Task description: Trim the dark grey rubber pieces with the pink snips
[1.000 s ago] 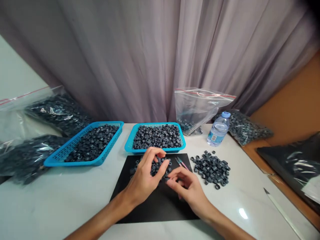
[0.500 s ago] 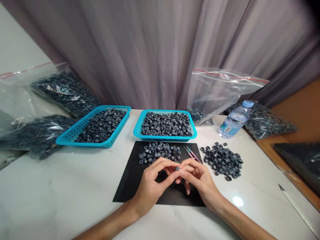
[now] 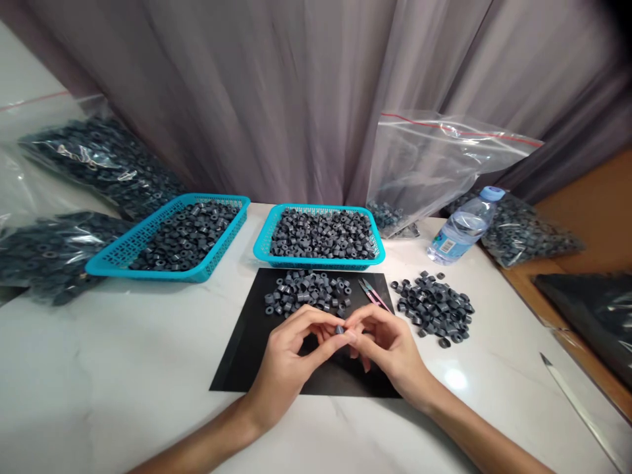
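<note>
Between the fingertips of both hands is one small grey plastic ring (image 3: 340, 330), held above a black mat (image 3: 241, 359). My left hand (image 3: 296, 352) pinches it between thumb and index finger. Meeting it from the other side, my right hand (image 3: 388, 342) has its thumb and index finger closed at the ring, partly hiding it. Just beyond the hands, a pile of the same grey rings (image 3: 309, 289) lies on the mat. Pink-handled thread snips (image 3: 372, 293) rest at the mat's upper right corner. A second pile of rings (image 3: 434, 306) sits on the white table to the right.
Two blue baskets (image 3: 318, 264) (image 3: 197, 271) full of rings stand behind the mat. Clear zip bags (image 3: 99, 164) with rings lie at left, another zip bag (image 3: 419, 171) at right. A water bottle (image 3: 464, 227) and a pointed blade-like tool (image 3: 577, 401) are on the right.
The view has shifted slightly, so the table things sit a little further left and higher. Both hands still hold the ring, which shows a bit more between the fingertips.
</note>
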### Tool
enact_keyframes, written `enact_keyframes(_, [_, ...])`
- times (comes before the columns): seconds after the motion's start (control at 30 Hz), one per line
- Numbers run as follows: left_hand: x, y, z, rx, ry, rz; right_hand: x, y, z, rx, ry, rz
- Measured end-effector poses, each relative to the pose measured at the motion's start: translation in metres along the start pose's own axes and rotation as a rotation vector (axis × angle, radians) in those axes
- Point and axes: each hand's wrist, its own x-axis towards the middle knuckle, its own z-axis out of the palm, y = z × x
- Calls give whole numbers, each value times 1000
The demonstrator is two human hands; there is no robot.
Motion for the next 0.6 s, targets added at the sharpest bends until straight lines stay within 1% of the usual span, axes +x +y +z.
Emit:
enact_keyframes(0.03, [0,0,0,-6,5,-1,1,-1,-4,-106,7,-64])
enact_keyframes(0.07, [0,0,0,-7,12,-4,2,-3,-8,-248,16,-159])
enact_keyframes(0.13, [0,-1,-2,-3,16,-17,5,-4,-20,-611,52,-384])
enact_keyframes(0.17, [0,-2,-2,-1,14,-27,7,-4,-26,-800,87,-471])
enact_keyframes(0.2, [-1,-2,-3,-4,13,-40,9,-3,-32,-973,136,-512])
enact_keyframes(0.23, [-1,-3,-3,-16,10,-57,11,-1,-37,-1119,191,-512])
enact_keyframes(0.27, [-2,-4,-4,-36,4,-77,13,1,-41,-1236,240,-482])
enact_keyframes(0.33, [-3,-5,-3,-87,-11,-127,15,7,-46,-1398,278,-413])
enact_keyframes(0.47, [-5,-4,-2,-173,-16,-219,15,18,-46,-1585,199,-399])
enact_keyframes(0.6, [-5,-2,-1,-205,5,-217,11,20,-42,-1674,154,-381])
